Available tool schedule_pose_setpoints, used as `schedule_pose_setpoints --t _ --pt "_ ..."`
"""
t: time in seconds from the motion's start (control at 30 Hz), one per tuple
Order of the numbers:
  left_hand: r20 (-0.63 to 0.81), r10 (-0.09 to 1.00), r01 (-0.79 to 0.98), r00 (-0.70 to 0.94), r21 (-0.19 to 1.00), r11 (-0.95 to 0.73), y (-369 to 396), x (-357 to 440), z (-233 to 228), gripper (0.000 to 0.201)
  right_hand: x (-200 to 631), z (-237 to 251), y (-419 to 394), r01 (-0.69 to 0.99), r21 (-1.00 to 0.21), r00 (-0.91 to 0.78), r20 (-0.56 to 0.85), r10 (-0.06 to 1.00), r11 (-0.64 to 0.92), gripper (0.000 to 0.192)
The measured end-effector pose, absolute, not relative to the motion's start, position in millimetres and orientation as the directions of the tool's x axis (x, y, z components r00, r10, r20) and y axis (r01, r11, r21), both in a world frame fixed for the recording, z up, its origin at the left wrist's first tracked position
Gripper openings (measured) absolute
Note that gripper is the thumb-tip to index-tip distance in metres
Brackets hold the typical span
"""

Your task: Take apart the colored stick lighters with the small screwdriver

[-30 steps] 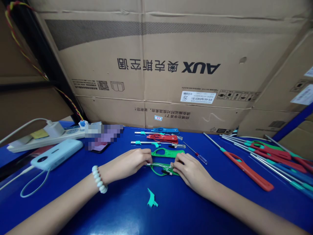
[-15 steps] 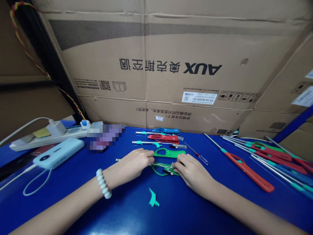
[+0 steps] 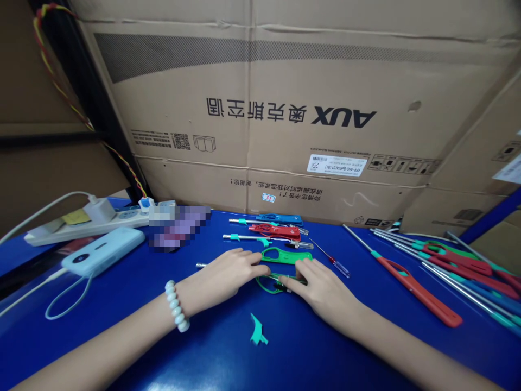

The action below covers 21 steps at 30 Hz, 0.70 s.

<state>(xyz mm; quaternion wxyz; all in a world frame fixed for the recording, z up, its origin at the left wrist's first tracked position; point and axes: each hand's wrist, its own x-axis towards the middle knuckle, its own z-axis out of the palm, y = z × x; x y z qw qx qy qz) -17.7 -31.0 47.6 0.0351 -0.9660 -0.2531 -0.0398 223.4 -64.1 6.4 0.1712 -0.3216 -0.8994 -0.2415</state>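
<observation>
An opened green long-neck lighter (image 3: 268,289) lies on the blue table, wires and a small black part showing inside; the tip of its metal tube (image 3: 201,265) sticks out left of my left hand (image 3: 232,274). The left fingers are closed at the tube end of the lighter body. My right hand (image 3: 321,285) bends over the other end, its thumb and fingers closed on the lighter body. Just behind lies a loose green casing half (image 3: 288,256). A teal trigger (image 3: 258,329) rests in front, apart from both hands. The fingers hide much of the lighter.
Behind are opened red (image 3: 279,232) and blue (image 3: 280,219) lighters, with a screwdriver (image 3: 336,262) to their right. An assembled orange-red lighter (image 3: 423,290) and several others lie at right. A power bank (image 3: 103,250) and power strip (image 3: 134,216) sit left. A cardboard box (image 3: 285,70) stands behind.
The left thumb has reached further right along the lighter, and the right thumb and fingers have shifted over its wires. The whole view has moved slightly; the trigger lies where it was.
</observation>
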Motion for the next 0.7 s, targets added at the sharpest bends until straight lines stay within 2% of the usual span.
schedule_pose_setpoints --t 0.2,0.43,0.53,0.7 --pt "0.098 0.485 0.489 0.869 -0.027 -0.872 -29.9 -17.9 45.3 0.043 222.3 3.7 -63.4 0.661 0.33 -0.737 0.457 0.498 0.674 0.024" --pt "0.083 0.519 0.516 0.851 0.049 -0.855 -29.5 -18.9 45.8 0.05 222.2 4.6 -63.5 0.685 0.244 -0.713 0.418 0.563 0.687 0.027" --pt "0.087 0.494 0.487 0.865 0.084 -0.869 -30.4 -18.2 45.0 0.052 222.0 6.3 -63.3 0.689 0.205 -0.709 0.392 0.586 0.695 0.027" --pt "0.096 0.487 0.477 0.868 0.11 -0.872 -31.6 -16.7 40.2 0.048 221.3 5.9 -63.4 0.692 0.212 -0.708 0.385 0.592 0.69 0.026"
